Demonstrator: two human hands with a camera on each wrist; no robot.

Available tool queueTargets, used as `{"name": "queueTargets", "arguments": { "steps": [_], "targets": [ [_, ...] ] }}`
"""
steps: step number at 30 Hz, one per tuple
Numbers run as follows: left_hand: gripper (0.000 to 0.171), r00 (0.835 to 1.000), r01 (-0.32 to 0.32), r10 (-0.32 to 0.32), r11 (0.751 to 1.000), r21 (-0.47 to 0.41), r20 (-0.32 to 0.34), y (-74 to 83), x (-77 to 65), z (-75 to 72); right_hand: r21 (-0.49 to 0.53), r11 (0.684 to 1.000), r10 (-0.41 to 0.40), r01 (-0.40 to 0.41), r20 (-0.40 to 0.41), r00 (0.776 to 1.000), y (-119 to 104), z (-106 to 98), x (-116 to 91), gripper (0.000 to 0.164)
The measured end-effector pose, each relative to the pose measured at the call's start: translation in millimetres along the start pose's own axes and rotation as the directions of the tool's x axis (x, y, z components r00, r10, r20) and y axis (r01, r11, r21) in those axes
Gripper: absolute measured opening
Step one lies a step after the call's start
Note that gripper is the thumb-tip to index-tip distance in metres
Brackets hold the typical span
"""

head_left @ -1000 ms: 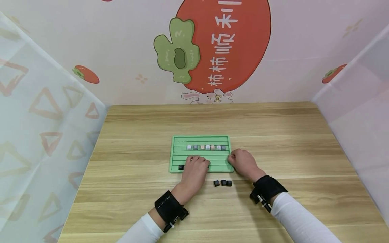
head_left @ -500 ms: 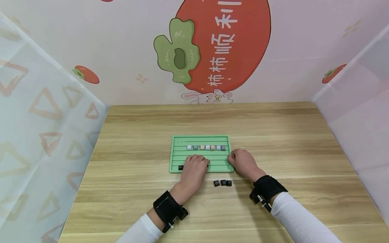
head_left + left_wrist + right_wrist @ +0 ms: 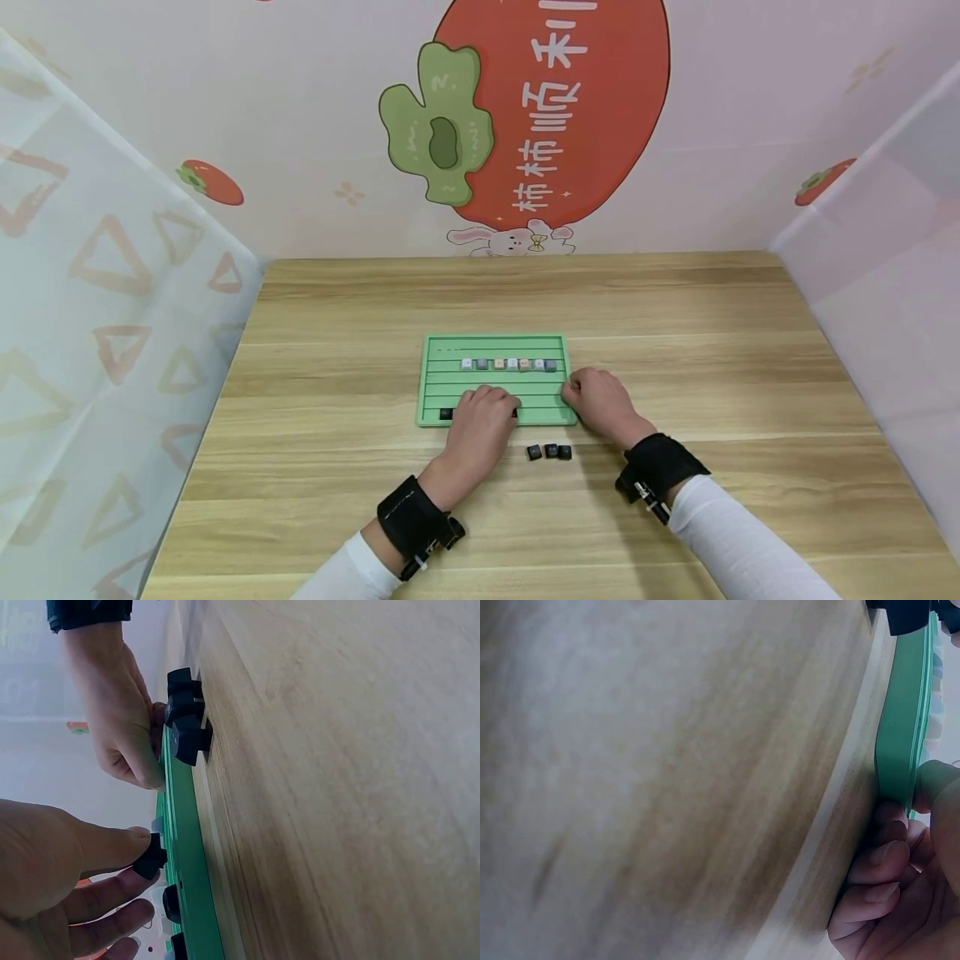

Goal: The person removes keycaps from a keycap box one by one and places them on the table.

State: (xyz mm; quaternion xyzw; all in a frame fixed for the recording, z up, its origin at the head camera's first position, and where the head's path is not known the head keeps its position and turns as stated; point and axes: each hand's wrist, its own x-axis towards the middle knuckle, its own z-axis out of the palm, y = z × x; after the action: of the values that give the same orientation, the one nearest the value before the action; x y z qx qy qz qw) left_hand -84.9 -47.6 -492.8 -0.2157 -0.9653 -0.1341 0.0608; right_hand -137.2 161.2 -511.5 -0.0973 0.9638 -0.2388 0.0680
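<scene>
My left hand (image 3: 482,425) is over the front row of the green tray (image 3: 540,402). In the left wrist view its thumb and a finger pinch a black keycap (image 3: 151,857) right at the tray's edge. Other black keycaps (image 3: 172,903) sit in that row, partly hidden by the hand in the head view. My right hand (image 3: 604,406) grips the tray's right end, with the thumb on top and curled fingers (image 3: 870,894) at the side and below. A row of white, grey and orange-tinted keycaps (image 3: 512,364) lies across the tray's upper part.
Three loose black keycaps (image 3: 552,451) lie on the wooden table (image 3: 360,333) just in front of the tray. A printed backdrop (image 3: 315,125) rises behind the table, with pale sheets at both sides.
My left hand shifts only slightly over the tray's front row, a touch to the right since half a second ago. The right hand stays at the tray's right end.
</scene>
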Motion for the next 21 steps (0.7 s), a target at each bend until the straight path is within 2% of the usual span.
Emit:
{"name": "queueTargets", "arguments": {
  "steps": [21],
  "targets": [
    [0.018, 1.0, -0.031, 0.031, 0.998, -0.052, 0.0, 2.0, -9.2, -3.1, -0.002, 1.0, 0.015, -0.015, 0.009, 1.0, 1.8, 1.9, 0.9, 0.035]
  ]
}}
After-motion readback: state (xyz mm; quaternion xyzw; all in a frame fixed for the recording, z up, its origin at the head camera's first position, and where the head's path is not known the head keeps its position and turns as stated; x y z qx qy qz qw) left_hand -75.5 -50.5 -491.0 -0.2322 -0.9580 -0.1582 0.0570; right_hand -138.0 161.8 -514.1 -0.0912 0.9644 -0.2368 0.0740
